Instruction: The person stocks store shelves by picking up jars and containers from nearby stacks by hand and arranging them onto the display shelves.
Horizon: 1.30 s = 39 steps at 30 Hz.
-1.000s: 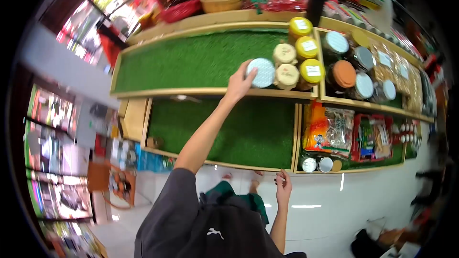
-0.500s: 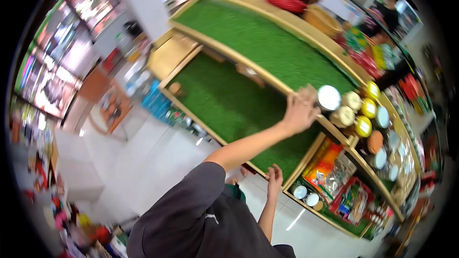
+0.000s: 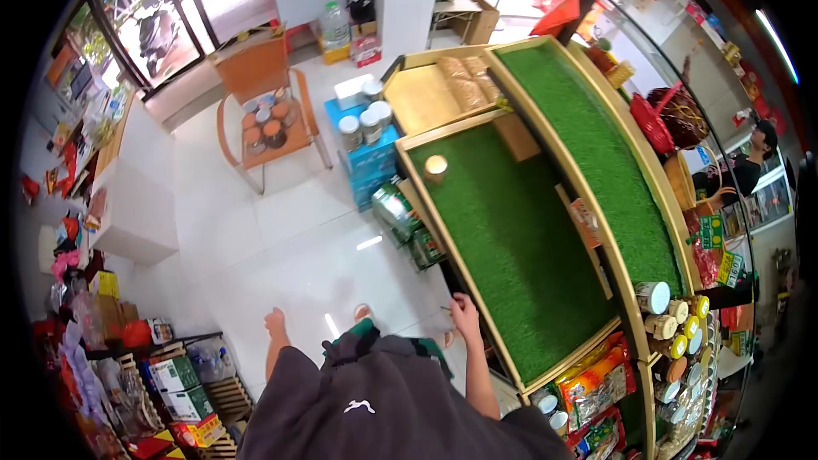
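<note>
My left hand hangs at my left side over the white tiled floor, loosely open with nothing visible in it. My right hand is beside the near edge of the display stand, fingers slightly apart and seemingly holding nothing. The stand's lower tray is lined with green turf. At its far left end stands a small round jar with a pale top. A white-lidded jar sits at the right end of the upper turf shelf, beside several yellow-lidded jars.
A wooden chair bears several jars. White-lidded containers stand on blue boxes. Bagged goods fill the stand's lower right section. Stacked goods line the left. A person is behind the stand.
My left hand has left the stand's upper shelf by the white-lidded jar and dropped to my left side. My view has turned left, showing more floor. The right hand stays low by the stand.
</note>
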Each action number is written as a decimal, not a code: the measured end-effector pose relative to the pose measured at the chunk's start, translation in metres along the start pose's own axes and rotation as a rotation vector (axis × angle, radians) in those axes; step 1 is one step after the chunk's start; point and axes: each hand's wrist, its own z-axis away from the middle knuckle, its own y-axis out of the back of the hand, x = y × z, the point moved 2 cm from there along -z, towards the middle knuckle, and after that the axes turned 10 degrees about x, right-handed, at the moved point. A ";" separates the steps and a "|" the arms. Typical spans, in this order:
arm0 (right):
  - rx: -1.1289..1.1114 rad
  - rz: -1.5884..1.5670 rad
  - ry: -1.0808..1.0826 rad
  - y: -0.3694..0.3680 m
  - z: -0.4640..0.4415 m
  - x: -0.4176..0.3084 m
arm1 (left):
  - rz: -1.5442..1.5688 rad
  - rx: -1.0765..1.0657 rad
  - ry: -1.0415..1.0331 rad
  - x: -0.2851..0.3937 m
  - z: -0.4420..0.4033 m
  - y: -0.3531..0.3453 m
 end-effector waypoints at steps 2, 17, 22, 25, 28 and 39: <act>-0.062 0.105 0.017 -0.049 -0.012 -0.027 | 0.063 0.013 0.009 -0.021 -0.057 0.029; -0.616 -0.055 -0.501 -0.268 -0.103 -0.123 | 0.097 -0.173 -0.884 0.136 0.050 -0.044; -0.328 0.066 -0.696 -0.253 -0.142 -0.007 | 0.254 -0.382 -1.217 0.272 0.087 -0.023; -0.204 0.281 -0.817 -0.240 -0.153 0.028 | 0.303 -0.276 -1.115 0.305 0.055 -0.039; -0.310 0.365 -0.956 -0.249 -0.177 0.015 | 0.121 -0.291 -0.956 0.330 0.010 -0.040; 0.027 -0.203 -0.458 -0.357 -0.389 -0.187 | 0.375 -0.512 -0.657 0.539 -0.033 -0.012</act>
